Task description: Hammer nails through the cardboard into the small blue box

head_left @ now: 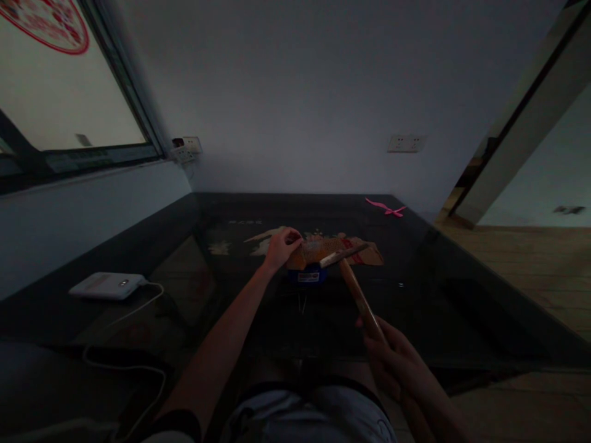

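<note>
My right hand (397,357) is wrapped round the wooden handle of a hammer (358,290). The hammer's long narrow head lies across the right part of a brown cardboard piece (316,248); whether it touches is hard to tell in the dim light. My left hand (282,247) is at the cardboard's left end, with thumb and fingers pinched together. What sits in that pinch is too small to make out. Under the cardboard's near side, a blue object with a pale label (308,277) shows in part. A small thin V-shaped item (301,304) lies nearer to me.
Everything rests on a dark, glossy table (415,320). A white power bank (108,285) with a cable lies at left. At the far right is a pink ribbon (386,208). A wall (295,123) closes off the back, with a window at left.
</note>
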Motion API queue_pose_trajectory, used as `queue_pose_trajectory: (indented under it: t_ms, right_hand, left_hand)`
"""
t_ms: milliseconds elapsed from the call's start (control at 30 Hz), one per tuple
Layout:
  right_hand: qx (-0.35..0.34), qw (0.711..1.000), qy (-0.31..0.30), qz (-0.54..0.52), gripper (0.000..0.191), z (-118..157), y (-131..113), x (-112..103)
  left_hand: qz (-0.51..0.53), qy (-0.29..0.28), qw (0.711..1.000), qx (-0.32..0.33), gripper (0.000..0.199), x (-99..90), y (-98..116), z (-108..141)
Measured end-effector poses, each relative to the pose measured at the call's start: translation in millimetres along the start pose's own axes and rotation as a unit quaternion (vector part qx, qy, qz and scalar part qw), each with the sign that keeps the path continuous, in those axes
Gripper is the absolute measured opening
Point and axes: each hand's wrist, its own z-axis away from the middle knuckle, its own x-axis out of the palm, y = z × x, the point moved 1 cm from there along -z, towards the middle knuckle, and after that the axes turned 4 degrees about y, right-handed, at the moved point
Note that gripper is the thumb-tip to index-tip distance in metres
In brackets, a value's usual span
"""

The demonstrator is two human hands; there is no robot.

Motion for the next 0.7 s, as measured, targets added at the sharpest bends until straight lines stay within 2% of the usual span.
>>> queue_pose_trajectory:
  t_ms: [167, 300, 433, 500, 600, 700]
  right_hand:
    - [-0.031, 0.996, -0.007, 0.088, 0.043, -8.2, -25.9, -5.5]
    - [-0.073, 0.985, -0.032, 0.15, 0.037, -23.2, -65.4, -6.4]
    - [-0.099, 0.975, -0.005, 0.198, 0.035, -36.3, -107.6, -0.7]
    - [-0.107, 0.97, -0.018, 0.216, 0.035, -42.3, -123.2, 3.1]
    - [-0.112, 0.959, -0.069, 0.251, 0.032, -52.9, -135.9, 7.3]
    - [-0.074, 0.947, -0.094, 0.298, 0.029, -62.9, -139.2, 8.8]
  left_hand:
    - [-0.006, -0.008, 1.0, 0.015, 0.008, 1.6, -2.7, 2.0]
    - [-0.04, -0.02, 0.999, 0.018, 0.01, 0.0, -0.3, 4.1]
    - [-0.065, -0.012, 0.998, 0.005, 0.009, 0.1, 1.5, 5.3]
    - [-0.05, -0.009, 0.999, -0.005, 0.01, 1.4, 0.8, 5.3]
    - [-0.036, 0.0, 0.999, -0.018, 0.017, 2.9, -0.3, 4.8]
    - [-0.048, 0.001, 0.998, -0.031, 0.021, 3.1, 0.7, 4.4]
